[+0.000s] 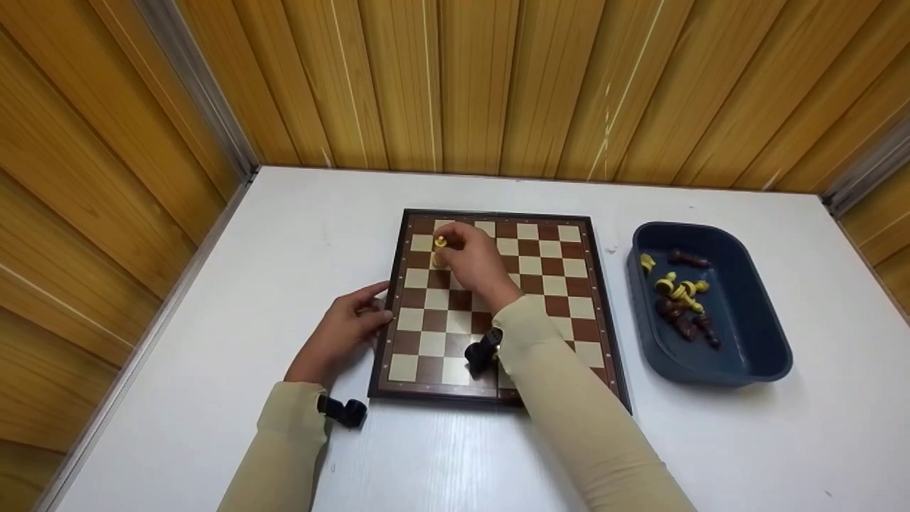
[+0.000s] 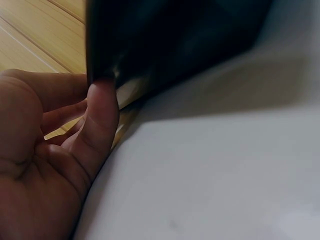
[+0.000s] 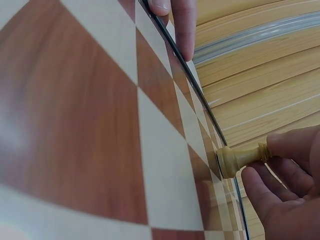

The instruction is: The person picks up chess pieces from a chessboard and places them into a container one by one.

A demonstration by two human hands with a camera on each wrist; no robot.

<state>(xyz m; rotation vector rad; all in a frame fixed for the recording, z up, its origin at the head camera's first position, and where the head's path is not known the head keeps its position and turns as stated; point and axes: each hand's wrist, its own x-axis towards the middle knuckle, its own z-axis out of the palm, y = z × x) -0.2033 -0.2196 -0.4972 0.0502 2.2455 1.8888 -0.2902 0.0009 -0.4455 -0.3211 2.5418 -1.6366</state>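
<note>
A chessboard point(image 1: 435, 321) with brown and cream squares lies on the white table. Near its far left corner my right hand point(image 1: 475, 259) pinches a pale yellow chess piece point(image 3: 234, 159) by its upper part, between thumb and fingers. The piece stands upright, its base right at the board's surface in the right wrist view. My left hand point(image 1: 347, 326) rests beside the board's left edge, thumb and forefinger touching the rim. In the left wrist view the thumb point(image 2: 102, 112) is up against the board's dark side.
Right of the board stands a dark blue plastic bin point(image 1: 771, 331) holding several yellow pieces point(image 1: 687, 290) and dark brown pieces point(image 1: 675, 318). Wood-look panels point(image 1: 469, 85) wall off the back and left of the table. Both wrists wear black cameras.
</note>
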